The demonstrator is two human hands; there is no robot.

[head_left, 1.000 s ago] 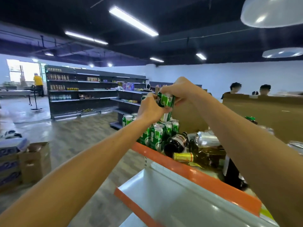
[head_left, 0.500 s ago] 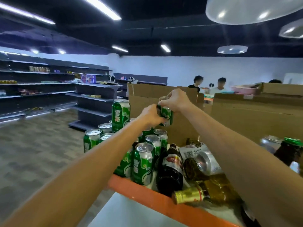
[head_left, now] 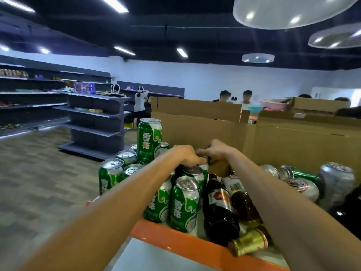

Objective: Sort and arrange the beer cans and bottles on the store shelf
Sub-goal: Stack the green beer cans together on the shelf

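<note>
Both my hands meet at the back of the can cluster. My left hand (head_left: 186,155) and my right hand (head_left: 216,151) grip one green beer can (head_left: 205,166), which is mostly hidden under my fingers and sits low among the others beside the cardboard. Several upright green cans (head_left: 184,204) stand on the orange-edged shelf (head_left: 185,244), and one tall green can (head_left: 149,140) stands on top of them. A dark beer bottle (head_left: 219,210) and an amber bottle with a gold cap (head_left: 249,241) lie on their sides. To the right lie silver cans (head_left: 301,187).
Brown cardboard boxes (head_left: 197,128) stand right behind the cans and stretch to the right (head_left: 304,145). A white lower shelf (head_left: 156,259) sits below the orange edge. Dark store racks (head_left: 93,114) stand at left across the wood floor. People (head_left: 224,94) are behind the boxes.
Both hands have lowered the green can from chest height down into the back of the cluster. The camera has swung right and closer to the shelf.
</note>
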